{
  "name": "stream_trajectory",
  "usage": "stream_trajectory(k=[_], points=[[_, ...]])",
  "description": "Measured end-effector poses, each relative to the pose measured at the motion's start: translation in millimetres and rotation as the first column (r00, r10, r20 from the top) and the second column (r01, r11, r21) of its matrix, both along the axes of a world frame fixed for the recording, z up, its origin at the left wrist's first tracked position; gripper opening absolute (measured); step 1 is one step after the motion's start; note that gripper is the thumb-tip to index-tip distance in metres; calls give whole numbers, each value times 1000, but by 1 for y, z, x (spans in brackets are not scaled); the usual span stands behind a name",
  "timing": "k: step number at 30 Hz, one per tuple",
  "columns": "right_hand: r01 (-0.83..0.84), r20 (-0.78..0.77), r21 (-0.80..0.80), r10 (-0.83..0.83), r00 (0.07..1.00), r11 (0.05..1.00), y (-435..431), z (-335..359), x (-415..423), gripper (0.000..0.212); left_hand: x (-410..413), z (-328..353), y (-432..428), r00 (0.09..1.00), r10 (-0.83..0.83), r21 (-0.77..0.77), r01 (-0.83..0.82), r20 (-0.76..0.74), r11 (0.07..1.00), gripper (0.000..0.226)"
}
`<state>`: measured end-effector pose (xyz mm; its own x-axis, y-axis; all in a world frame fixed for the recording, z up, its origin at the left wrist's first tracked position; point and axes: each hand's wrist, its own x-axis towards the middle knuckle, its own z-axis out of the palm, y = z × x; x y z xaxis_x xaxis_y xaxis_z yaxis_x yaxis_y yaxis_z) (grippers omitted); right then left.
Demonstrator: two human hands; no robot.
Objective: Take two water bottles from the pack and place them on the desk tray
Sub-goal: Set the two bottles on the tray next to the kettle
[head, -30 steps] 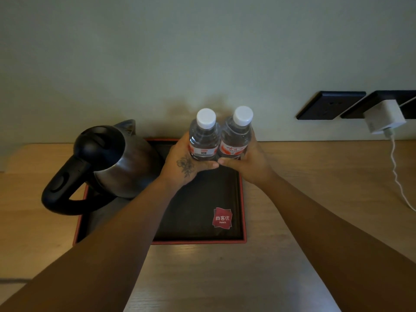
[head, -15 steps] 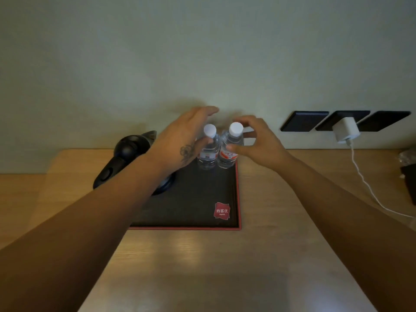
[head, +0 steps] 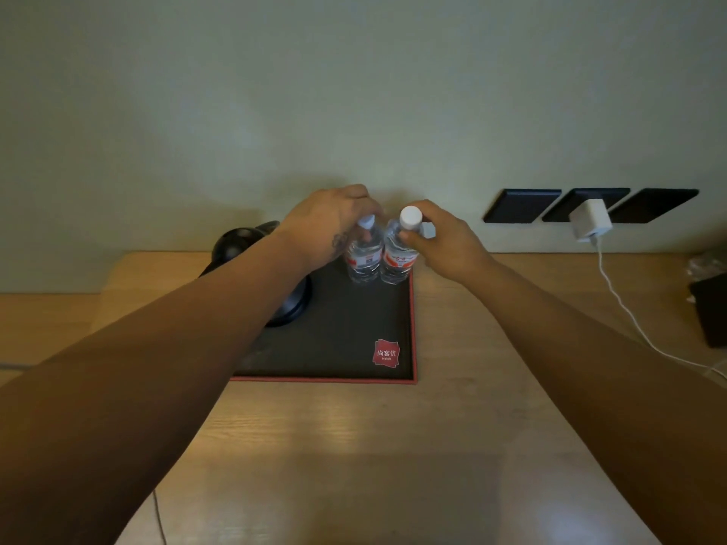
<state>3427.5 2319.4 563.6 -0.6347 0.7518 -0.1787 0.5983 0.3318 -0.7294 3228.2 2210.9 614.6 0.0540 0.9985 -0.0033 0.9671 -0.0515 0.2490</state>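
Hands newly regripping tray's bottles.

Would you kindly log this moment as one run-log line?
bottles: upright, tray far right corner | left hand: on left cap | right hand: at right neck | kettle: on tray

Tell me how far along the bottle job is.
Done: both bottles, the left one and the right one, stand upright, side by side, at the tray's far right corner. In hand: the left hand is on the left bottle's top, and the right hand pinches the right bottle's neck. Left: let go of both and draw the hands back.
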Motion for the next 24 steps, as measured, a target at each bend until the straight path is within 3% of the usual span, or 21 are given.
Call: stream_trajectory(k=[4, 13, 20, 24], points=[[-39, 20, -9, 39, 999, 999, -2, 2, 0, 42, 2, -1, -1, 998, 54, 17, -54, -21, 998, 24], [-30, 47, -60, 33, 998, 998, 0, 2, -2, 47, 7, 1, 5, 981, 195, -63, -193, 15, 979, 51], [-32, 68, -108, 39, 997, 994, -5, 1, -4, 52, 1, -14, -4, 949, 212, -34, -209, 235, 977, 51], [-14, 48, -147, 21, 999, 989, -7, -6, -7, 52, -3, -37, -12, 866, 241, -54, -242, 438, 969, 48]])
